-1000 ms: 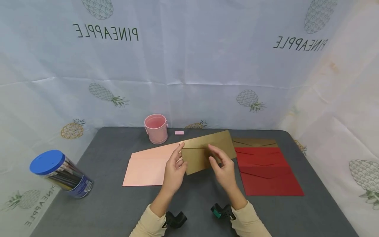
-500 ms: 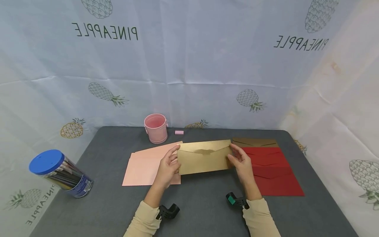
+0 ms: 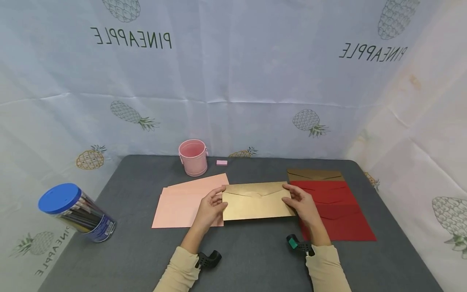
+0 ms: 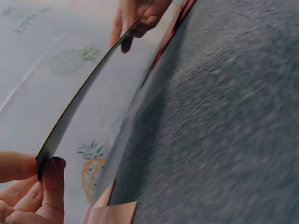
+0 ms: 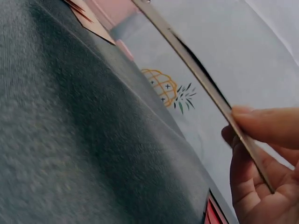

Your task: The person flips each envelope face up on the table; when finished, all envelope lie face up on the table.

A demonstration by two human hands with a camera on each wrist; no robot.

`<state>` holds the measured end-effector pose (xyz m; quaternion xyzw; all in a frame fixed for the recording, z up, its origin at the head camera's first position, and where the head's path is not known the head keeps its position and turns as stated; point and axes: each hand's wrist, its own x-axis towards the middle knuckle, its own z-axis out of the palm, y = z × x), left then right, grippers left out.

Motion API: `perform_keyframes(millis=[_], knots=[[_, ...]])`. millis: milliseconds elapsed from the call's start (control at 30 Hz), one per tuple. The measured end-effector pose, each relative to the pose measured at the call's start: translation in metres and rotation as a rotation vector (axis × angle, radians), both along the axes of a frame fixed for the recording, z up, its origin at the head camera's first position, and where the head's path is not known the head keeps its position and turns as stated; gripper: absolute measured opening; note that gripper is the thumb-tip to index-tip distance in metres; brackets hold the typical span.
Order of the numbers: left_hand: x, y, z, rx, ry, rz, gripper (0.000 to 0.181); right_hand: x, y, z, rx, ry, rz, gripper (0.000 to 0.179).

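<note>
A gold envelope (image 3: pixel 257 205) with its flap folded down spans the space between my two hands, raised off the table. My left hand (image 3: pixel 210 209) pinches its left edge between thumb and fingers. At the opposite edge, my right hand (image 3: pixel 302 201) holds it the same way. The left wrist view shows the envelope (image 4: pixel 84 93) edge-on, and the right wrist view shows a narrow dark gap along its edge. Pink sheets or envelopes (image 3: pixel 182 207) lie just left of it. Red envelopes (image 3: pixel 341 223) overlap on the right, with another gold envelope (image 3: pixel 310 174) behind them.
A pink bucket (image 3: pixel 193 158) and a small pink block (image 3: pixel 221 162) stand at the back of the grey table (image 3: pixel 248 259). On the left is a clear jar (image 3: pixel 85 215) of pencil-like sticks with a blue lid. A pineapple-print cloth (image 3: pixel 233 73) hangs behind.
The envelope's flap was up and is now folded down. My right hand moved from the flap to the right edge. The envelope has levelled and come slightly nearer.
</note>
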<state>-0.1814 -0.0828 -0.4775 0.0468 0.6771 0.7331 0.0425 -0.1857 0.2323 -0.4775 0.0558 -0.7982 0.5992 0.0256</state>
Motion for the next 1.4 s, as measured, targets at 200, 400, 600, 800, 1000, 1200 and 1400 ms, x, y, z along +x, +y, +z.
perform_keyframes(millis=[200, 400, 600, 800, 1000, 1200, 1400], knots=[[-0.018, 0.015, 0.003, -0.065, -0.016, -0.015, 0.051, -0.015, 0.015, 0.004, 0.168, -0.013, -0.016, 0.049], [-0.063, 0.028, 0.006, -0.126, -0.082, -0.034, 0.05, -0.048, 0.025, 0.008, 0.314, 0.007, -0.051, 0.048], [-0.099, 0.037, -0.001, -0.189, -0.125, -0.02, 0.048, -0.077, 0.026, 0.0, 0.39, 0.015, -0.092, 0.049], [-0.111, 0.04, -0.005, -0.271, -0.151, 0.019, 0.049, -0.092, 0.019, -0.005, 0.48, 0.017, -0.089, 0.047], [-0.113, 0.045, -0.004, -0.471, -0.035, 0.113, 0.05, -0.098, 0.01, -0.003, 0.553, 0.051, -0.064, 0.046], [-0.108, 0.049, -0.001, -0.599, 0.038, 0.192, 0.046, -0.101, 0.004, -0.006, 0.596, 0.057, -0.061, 0.045], [-0.104, 0.05, -0.001, -0.66, 0.088, 0.251, 0.047, -0.102, 0.0, -0.006, 0.671, 0.044, -0.041, 0.042]])
